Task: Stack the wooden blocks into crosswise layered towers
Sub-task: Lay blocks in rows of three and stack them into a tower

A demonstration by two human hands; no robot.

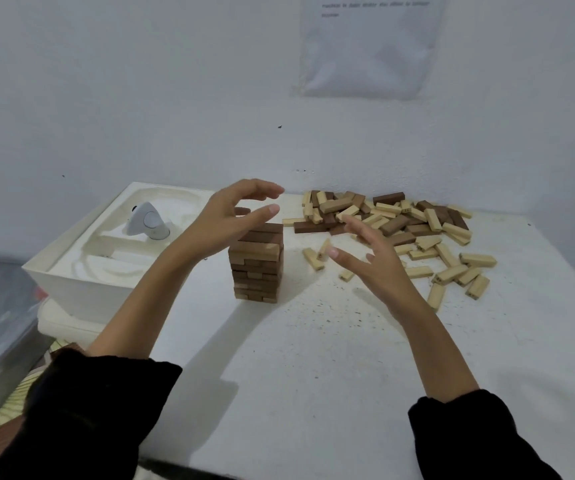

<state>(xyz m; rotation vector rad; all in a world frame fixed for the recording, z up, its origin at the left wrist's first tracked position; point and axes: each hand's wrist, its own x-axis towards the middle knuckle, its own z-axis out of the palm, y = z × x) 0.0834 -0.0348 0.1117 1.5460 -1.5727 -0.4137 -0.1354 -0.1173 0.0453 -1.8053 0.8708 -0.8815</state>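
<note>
Left hand (234,220) and right hand (369,261) are hovering released, fingers loose, empty; brown wooden block tower (256,268) is standing upright between them, long axis vertical.

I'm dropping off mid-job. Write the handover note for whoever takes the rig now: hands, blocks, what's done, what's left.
Left hand: open, fingers curved, hovering at the top of the tower, with no clear grip on anything.
Right hand: open, fingers spread, empty, above the table between the tower and the loose blocks.
Tower: one, upright, many crosswise layers, darker blocks on top.
Loose blocks: a heap of light and dark pieces at the table's far right.
Done: one tower is standing.
Left: most blocks are unstacked; the next likely comes from the heap.
</note>
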